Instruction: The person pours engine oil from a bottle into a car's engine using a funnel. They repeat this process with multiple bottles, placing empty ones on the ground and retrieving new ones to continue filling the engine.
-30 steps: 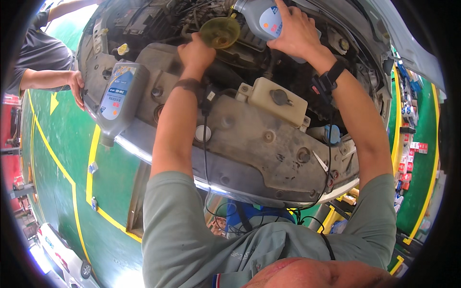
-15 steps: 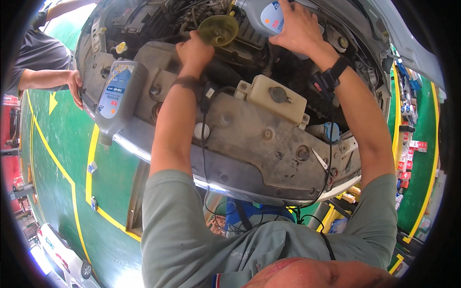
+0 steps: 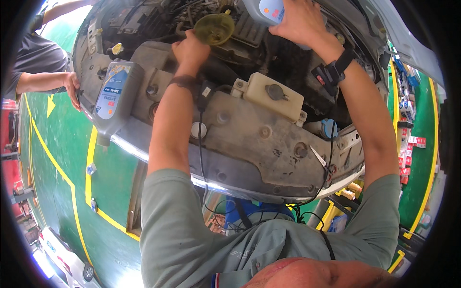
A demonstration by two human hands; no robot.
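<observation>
My left hand [image 3: 191, 52] is closed at the near edge of a translucent yellow funnel [image 3: 211, 37], which sits over the engine with some dark liquid or shadow inside. My right hand [image 3: 305, 25] grips a grey engine oil bottle [image 3: 255, 12] with a blue label, held above the engine to the right of the funnel. The picture's top edge cuts off the bottle's mouth, so any pouring is hidden. A second grey oil bottle [image 3: 122, 89] lies on the front panel to the left of my left forearm.
A cream reservoir tank [image 3: 273, 98] with a black cap sits between my forearms. Beside it is a blue cap [image 3: 329, 128]. A white round cap [image 3: 198, 129] rests on the panel [image 3: 240, 139]. Black cables hang from my wrists. Another person's hand [image 3: 72, 89] touches the car's left edge.
My right hand and its oil bottle have risen toward the picture's top, and the bottle's neck has left view. My left hand and the funnel have shifted slightly left.
</observation>
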